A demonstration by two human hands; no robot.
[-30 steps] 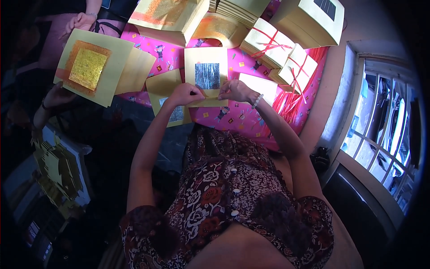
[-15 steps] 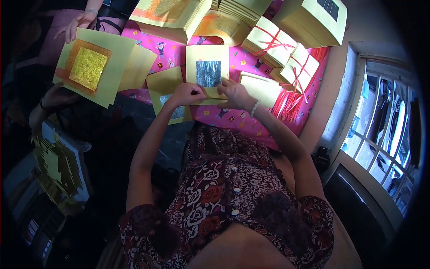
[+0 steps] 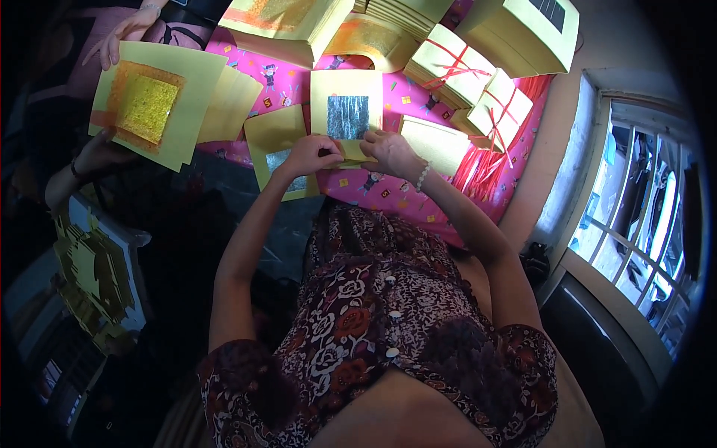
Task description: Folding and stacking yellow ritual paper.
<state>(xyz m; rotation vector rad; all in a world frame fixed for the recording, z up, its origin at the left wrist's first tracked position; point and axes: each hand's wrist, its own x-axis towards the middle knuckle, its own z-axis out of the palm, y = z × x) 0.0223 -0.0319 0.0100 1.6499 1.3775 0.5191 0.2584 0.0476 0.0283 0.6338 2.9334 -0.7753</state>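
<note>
In front of me lies a yellow paper sheet with a silver foil square [image 3: 347, 118], apparently joss paper. My left hand [image 3: 312, 155] is closed, thumb against fingers, at the near left corner of that sheet. At its near right edge my right hand [image 3: 393, 152] has its fingers curled together on the paper. Folded edges show between the two hands, but my fingers hide exactly what each pinches. Partly under my left wrist rests another yellow sheet [image 3: 275, 131] with a silver square. Right of my right hand is a low stack of plain yellow paper [image 3: 435, 143].
On the pink patterned tablecloth [image 3: 403, 196] stand tall paper stacks [image 3: 295, 37] and bundles tied with red string [image 3: 452, 63]. Loose red strings [image 3: 482, 173] hang at the right. A co-worker's hands [image 3: 128, 33] hold a gold-foiled sheet [image 3: 149, 104] at left. A barred window [image 3: 631, 201] is on the right.
My right fingers have drawn in slightly at the sheet's near edge, while my left hand has barely shifted. The co-worker's gold-foiled sheet has tilted and risen a little.
</note>
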